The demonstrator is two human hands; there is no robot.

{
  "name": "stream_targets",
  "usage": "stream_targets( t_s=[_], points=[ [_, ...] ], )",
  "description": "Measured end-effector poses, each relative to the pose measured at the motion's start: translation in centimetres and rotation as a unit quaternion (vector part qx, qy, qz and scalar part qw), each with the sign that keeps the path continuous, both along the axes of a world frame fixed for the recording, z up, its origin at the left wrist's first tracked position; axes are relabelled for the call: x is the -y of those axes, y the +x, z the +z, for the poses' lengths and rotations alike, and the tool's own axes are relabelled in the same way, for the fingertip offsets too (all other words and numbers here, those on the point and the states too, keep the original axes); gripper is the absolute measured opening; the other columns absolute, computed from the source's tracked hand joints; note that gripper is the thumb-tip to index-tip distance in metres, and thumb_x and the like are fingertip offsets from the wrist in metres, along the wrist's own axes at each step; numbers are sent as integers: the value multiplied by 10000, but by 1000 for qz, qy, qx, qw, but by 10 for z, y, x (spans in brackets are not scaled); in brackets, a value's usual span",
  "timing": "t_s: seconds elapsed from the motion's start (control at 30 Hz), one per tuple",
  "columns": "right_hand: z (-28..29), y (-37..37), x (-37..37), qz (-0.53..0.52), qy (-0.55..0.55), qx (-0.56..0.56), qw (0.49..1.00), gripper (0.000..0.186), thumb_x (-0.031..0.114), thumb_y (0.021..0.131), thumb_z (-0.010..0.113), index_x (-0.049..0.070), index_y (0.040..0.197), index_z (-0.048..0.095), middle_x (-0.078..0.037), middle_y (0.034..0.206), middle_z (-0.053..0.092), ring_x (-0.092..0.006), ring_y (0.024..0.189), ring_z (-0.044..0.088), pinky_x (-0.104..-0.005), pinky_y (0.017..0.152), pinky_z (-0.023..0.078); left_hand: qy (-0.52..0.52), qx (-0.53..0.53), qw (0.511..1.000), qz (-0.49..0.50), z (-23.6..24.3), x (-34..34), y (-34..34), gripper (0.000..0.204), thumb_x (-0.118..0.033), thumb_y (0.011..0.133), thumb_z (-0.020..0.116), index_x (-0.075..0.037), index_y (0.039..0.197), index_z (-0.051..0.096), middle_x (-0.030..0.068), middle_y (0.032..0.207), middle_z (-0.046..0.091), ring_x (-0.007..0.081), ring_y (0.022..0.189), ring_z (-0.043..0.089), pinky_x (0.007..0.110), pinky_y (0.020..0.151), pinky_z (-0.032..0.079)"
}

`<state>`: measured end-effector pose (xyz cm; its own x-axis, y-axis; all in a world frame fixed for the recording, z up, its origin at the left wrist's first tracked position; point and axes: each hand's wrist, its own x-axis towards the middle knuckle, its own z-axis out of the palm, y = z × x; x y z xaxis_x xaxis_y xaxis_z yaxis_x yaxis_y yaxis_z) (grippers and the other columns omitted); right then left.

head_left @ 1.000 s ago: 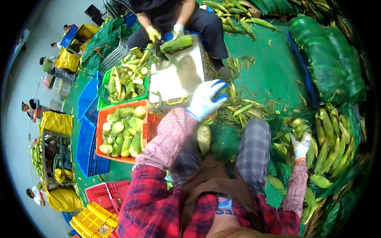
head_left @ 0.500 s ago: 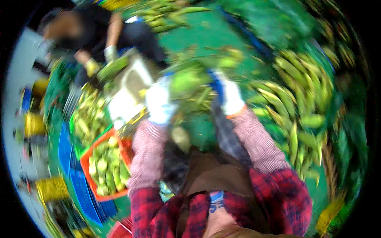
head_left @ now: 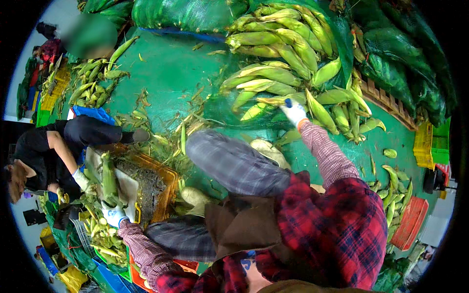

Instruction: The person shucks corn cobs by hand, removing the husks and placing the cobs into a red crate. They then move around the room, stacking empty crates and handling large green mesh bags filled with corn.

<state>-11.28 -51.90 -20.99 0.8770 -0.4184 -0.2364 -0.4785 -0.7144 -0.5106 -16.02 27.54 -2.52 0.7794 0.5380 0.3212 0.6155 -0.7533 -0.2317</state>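
Note:
My left hand (head_left: 114, 215), in a white glove, is stretched out to the left. Its fingers are closed around the lower end of a green ear of corn (head_left: 108, 178) over a pale board (head_left: 128, 188). Out to the right, my right hand (head_left: 294, 113), also gloved, grips a husked-over yellowish ear of corn (head_left: 274, 100) at the near edge of a big heap. That heap of unpeeled corn (head_left: 293, 39) lies on green netting (head_left: 222, 105). My fingertips are partly hidden on both hands.
A co-worker's gloved hand (head_left: 84, 181) is close to my left hand. Beside the board is an orange-yellow crate (head_left: 168, 188) with dark scraps. Trimmed corn pieces (head_left: 105, 237) lie below. Loose husks (head_left: 166, 139) litter the green floor, and filled green net sacks (head_left: 188, 14) stand behind.
The view has swung right and sharpened. My hands, earlier close together in front of me around blurred green corn, are now wide apart: left at the board, right at the heap.

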Motion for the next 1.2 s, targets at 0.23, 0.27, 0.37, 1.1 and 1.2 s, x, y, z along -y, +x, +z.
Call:
stream_targets(
  t_s=[0.23,0.27,0.37,1.1,1.2],
  points=[
    [-33,29,11,179,-282,-122,935,726,406,862,629,126,1484,377,-117,1520,402,-331,1390,379,-481,1120,328,-9,143,975,-170,7,5,1,513,-254,714,800,-34,1157,665,167,1079,687,354,974,644,433,885,509],
    [-42,34,20,206,-287,-132,926,750,379,839,672,135,1481,373,-127,1513,407,-332,1390,384,-481,1131,320,-57,147,970,-186,9,26,16,450,-221,696,809,-28,1084,686,174,1034,693,367,919,648,441,862,511],
    [-59,61,2,250,-291,-171,908,678,301,850,641,173,1472,403,-101,1490,439,-316,1361,423,-511,1091,357,21,124,966,-225,16,47,31,536,-294,729,777,-63,1197,653,179,1123,678,357,1021,643,441,939,487],
    [182,21,-146,198,256,261,909,535,121,769,818,13,1229,568,-101,1197,622,-208,1055,599,-346,955,475,-468,-52,852,-227,24,117,44,477,-432,874,650,-41,1148,664,163,1092,684,298,1021,637,372,906,486],
    [222,6,-236,283,369,294,835,501,171,725,821,88,1168,603,-92,1166,615,-261,1081,579,-410,954,465,-689,-48,695,-202,17,123,40,410,-409,946,609,-56,1146,674,39,969,691,166,847,623,318,764,507]
  ],
)
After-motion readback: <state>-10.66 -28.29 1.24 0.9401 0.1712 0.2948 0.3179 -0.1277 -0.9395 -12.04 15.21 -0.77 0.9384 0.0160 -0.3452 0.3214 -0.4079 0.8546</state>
